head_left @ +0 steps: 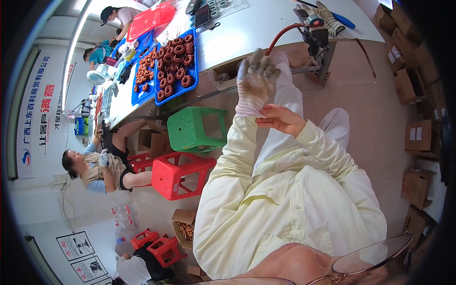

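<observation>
My left hand (259, 78) wears a striped work glove (251, 97) with dirty grey fingertips, and its fingers stretch upward, holding nothing. At the wrist, my bare right hand (285, 119) pinches the glove's cuff between thumb and fingers. Both hands are in front of my body, just off the table's near edge. On the table beyond lies a pair of similar work gloves (328, 18), close to a dark clamp-like tool (316, 35) with a red-brown cable.
Blue trays (190, 78) of copper-coloured wound rings stand on the white table (237, 35). Left of me are a green stool (194, 128) and a red stool (178, 175). Cardboard boxes (422, 135) line the right side. A seated person (102, 168) and others work at left.
</observation>
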The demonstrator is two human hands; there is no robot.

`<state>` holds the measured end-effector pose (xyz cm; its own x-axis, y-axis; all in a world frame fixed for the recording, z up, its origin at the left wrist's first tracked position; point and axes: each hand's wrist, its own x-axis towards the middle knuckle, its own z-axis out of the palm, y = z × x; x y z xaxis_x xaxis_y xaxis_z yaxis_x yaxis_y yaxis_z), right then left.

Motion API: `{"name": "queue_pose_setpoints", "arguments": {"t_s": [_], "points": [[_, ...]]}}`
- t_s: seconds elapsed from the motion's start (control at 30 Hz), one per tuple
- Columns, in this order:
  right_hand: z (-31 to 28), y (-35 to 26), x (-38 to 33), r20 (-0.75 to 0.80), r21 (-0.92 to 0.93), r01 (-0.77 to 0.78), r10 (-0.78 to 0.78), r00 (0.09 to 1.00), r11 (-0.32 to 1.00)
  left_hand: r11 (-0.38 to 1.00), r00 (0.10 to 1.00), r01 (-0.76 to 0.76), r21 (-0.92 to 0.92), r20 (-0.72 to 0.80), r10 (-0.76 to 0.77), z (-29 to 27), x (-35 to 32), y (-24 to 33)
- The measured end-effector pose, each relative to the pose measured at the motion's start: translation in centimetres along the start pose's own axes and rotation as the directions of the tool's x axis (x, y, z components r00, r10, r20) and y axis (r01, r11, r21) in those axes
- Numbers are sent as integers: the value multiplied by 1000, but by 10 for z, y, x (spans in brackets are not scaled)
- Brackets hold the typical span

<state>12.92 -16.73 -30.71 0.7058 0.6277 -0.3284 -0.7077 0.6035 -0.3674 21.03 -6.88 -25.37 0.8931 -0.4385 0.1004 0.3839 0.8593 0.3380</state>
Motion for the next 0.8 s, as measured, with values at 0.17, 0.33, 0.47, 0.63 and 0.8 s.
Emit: {"name": "queue_pose_setpoints", "arguments": {"t_s": [0.17,0.33,0.47,0.63,0.8], "points": [[-20,-1,9,-25,381,-53,67,997,923,996,1000,7,91,5,-7,8,-3,-11],[-25,7,19,89,496,22,-77,993,868,997,991,-82,-6,108,82,-3,17,-1],[-9,14,13,-44,365,127,-119,992,922,973,984,-175,-149,-10,176,-10,15,9],[-10,25,19,45,117,328,-335,941,937,916,976,-218,-336,-67,207,-20,19,17],[-12,27,25,113,165,298,-318,941,940,922,975,-219,-319,-47,216,-6,15,18]]}}
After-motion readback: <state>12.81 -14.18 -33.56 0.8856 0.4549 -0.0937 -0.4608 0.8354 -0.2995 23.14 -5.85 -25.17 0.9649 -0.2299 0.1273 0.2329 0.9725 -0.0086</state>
